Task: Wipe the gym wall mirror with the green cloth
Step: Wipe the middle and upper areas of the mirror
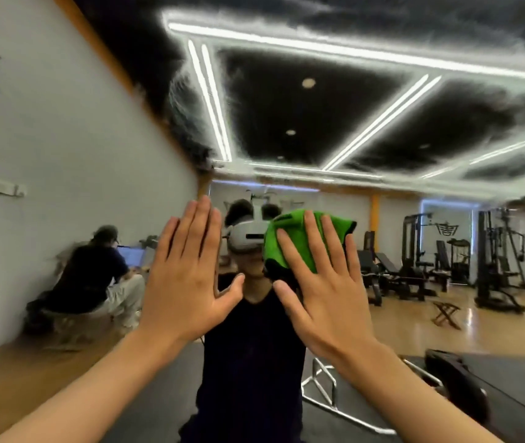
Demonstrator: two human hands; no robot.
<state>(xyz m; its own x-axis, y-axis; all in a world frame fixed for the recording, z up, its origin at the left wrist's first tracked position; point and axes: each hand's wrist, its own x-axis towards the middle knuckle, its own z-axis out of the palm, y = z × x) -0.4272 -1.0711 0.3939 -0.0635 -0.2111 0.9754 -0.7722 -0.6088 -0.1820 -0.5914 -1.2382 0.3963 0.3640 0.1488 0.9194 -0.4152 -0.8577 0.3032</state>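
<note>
The wall mirror (302, 129) fills nearly the whole view and reflects the gym and a person in dark clothes with a headset. My right hand (322, 279) is raised with straight, spread fingers and presses the green cloth (290, 231) flat against the glass at about head height. The cloth is bunched, its upper part showing above my fingers. My left hand (187, 276) lies flat on the mirror just to the left of it, fingers straight and together, holding nothing. The two hands are a short gap apart.
A white wall (63, 139) meets the mirror on the left. Reflected: a seated person with a laptop (95, 276) at left, weight machines and benches (446, 260) at right, a wooden floor, a metal frame (322, 388) and a dark mat low down.
</note>
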